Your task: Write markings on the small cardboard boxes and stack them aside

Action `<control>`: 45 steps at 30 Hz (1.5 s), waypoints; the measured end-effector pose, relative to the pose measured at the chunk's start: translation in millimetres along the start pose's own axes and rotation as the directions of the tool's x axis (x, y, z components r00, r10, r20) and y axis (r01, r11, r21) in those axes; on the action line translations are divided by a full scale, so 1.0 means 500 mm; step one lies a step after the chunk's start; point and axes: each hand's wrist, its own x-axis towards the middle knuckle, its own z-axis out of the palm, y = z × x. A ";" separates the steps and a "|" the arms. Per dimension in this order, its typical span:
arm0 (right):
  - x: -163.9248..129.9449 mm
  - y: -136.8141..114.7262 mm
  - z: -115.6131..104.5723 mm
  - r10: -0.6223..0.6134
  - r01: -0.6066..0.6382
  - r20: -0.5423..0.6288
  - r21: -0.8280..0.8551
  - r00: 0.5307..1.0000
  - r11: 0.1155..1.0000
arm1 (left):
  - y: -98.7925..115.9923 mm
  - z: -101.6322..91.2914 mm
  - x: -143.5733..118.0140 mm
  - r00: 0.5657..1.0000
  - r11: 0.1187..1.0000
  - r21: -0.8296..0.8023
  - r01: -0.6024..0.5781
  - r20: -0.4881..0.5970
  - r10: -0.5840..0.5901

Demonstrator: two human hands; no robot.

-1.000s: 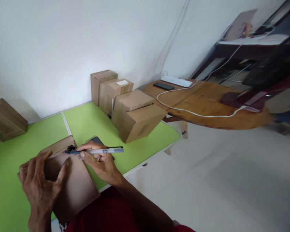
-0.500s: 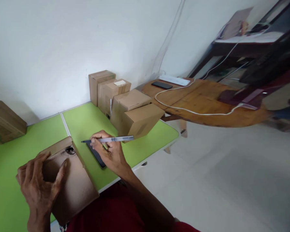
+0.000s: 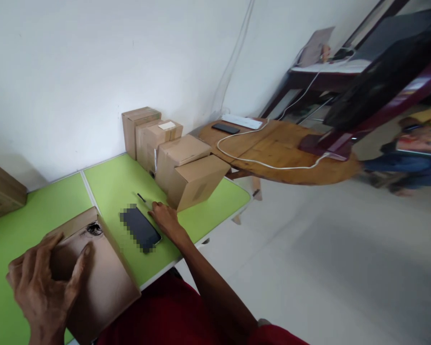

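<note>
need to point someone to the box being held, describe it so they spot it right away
On the green table, look at the near edge by the person's lap. The cardboard box there lies under the left hand. Unlike the boxes stacked by the wall, it has a black scribble at its top corner.

Six cardboard boxes sit on the green surface (image 3: 208, 211): one box (image 3: 93, 273) at the near edge, four stacked by the wall (image 3: 172, 158) and one at far left (image 3: 0, 189). Two phones show, one (image 3: 140, 229) on the green surface, one (image 3: 225, 128) on the wooden table (image 3: 294, 155). One pen (image 3: 143, 199). Two hands (image 3: 39, 287) (image 3: 165, 218).
</note>
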 end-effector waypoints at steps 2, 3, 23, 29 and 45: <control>-0.002 0.002 0.002 0.017 -0.017 -0.002 0.005 1.000 1.000 | 0.003 0.000 0.002 1.000 1.000 -0.006 0.005 0.003 -0.005; -0.006 0.000 0.002 0.025 -0.025 -0.008 0.012 1.000 1.000 | 0.004 -0.001 0.002 1.000 1.000 -0.008 0.007 0.006 -0.007; -0.110 -0.048 0.057 0.053 -0.116 0.128 0.553 0.990 0.825 | -0.002 -0.005 -0.007 1.000 1.000 -0.004 0.007 -0.013 -0.007; -0.196 -0.006 0.042 -0.141 -0.136 0.213 0.896 0.967 0.424 | -0.004 -0.004 -0.005 1.000 1.000 0.000 0.001 0.011 -0.001; -0.266 -0.193 -0.043 -0.641 -0.199 -0.127 0.890 0.757 -0.411 | -0.033 -0.011 -0.022 0.994 0.994 0.044 -0.104 0.037 0.103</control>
